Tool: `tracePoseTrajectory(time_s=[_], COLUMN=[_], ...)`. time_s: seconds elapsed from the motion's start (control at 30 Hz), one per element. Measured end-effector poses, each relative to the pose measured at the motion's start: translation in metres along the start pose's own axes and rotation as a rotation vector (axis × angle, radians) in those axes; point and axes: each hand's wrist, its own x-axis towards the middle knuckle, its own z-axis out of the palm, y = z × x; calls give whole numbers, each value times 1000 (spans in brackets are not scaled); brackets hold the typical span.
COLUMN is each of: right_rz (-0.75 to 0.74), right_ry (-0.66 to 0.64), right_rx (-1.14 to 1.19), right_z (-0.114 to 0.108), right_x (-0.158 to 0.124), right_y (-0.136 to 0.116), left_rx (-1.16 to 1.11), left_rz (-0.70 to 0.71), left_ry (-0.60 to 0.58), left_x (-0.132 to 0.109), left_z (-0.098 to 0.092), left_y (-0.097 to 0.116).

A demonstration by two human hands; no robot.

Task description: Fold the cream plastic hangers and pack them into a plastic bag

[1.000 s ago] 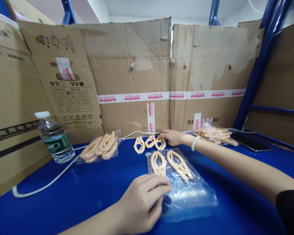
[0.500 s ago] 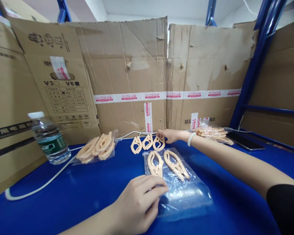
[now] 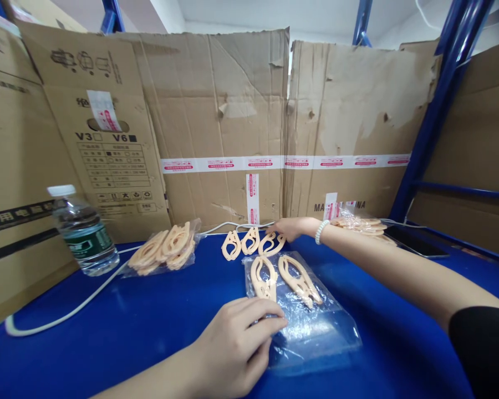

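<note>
My left hand [image 3: 243, 338] is closed on the left edge of a clear plastic bag [image 3: 307, 332] lying flat in front of me. Two beige folding hangers, one on the left [image 3: 263, 277] and one slanted on the right [image 3: 300, 280], lie at the bag's far end. Farther back, my right hand [image 3: 289, 227] pinches the top of another folding hanger [image 3: 271, 244], which leans to the right. Beside it, two similar hangers [image 3: 232, 245] [image 3: 250, 241] lie in a row. My right fingertips are partly hidden.
Bagged hangers [image 3: 162, 249] lie at left, near a water bottle [image 3: 85, 238] and a white cable [image 3: 66, 316]. At right, another bagged pile [image 3: 360, 223] lies beside a phone [image 3: 416, 241]. Cardboard [image 3: 224, 127] walls the back of the blue table [image 3: 170, 316].
My right hand has shifted slightly to the right, and the hanger at its fingers has tipped that way. My left hand and the bag stay in place.
</note>
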Motion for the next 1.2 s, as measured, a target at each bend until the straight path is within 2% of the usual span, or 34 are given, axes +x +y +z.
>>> tracePoseTrajectory(time_s=[0.23, 0.4, 0.6, 0.7, 0.8, 0.9, 0.97, 1.0, 1.1, 1.2], right_rz=[-5, -25, 70, 143, 131, 125, 95, 74, 45, -86], right_ry=[2, 49, 317, 529, 820, 1005, 1108, 1131, 1039, 1060], right_rx=[-14, 77, 185, 232, 306, 274, 173, 124, 103, -87], right_z=[-4, -2, 4, 6, 2, -8, -13, -13, -7, 5], right_x=[-3, -39, -106, -136, -164, -194, -214, -223, -238, -233], right_y=[-2, -4, -14, -27, -49, -83, -111, -125, -166, -193], left_rx=[13, 17, 10, 10, 13, -12, -48, -64, -87, -71], left_rz=[7, 10, 14, 17, 2, -36, -78, -106, -161, -189], left_ry=[0, -9, 6, 18, 35, 58, 76, 87, 114, 127], left_x=[1, 0, -1, 0, 0, 1, 1, 1, 1, 0], left_z=[-1, 0, 0, 1, 2, 2, 2, 2, 2, 2], left_y=[0, 0, 0, 0, 1, 2, 4, 5, 7, 8])
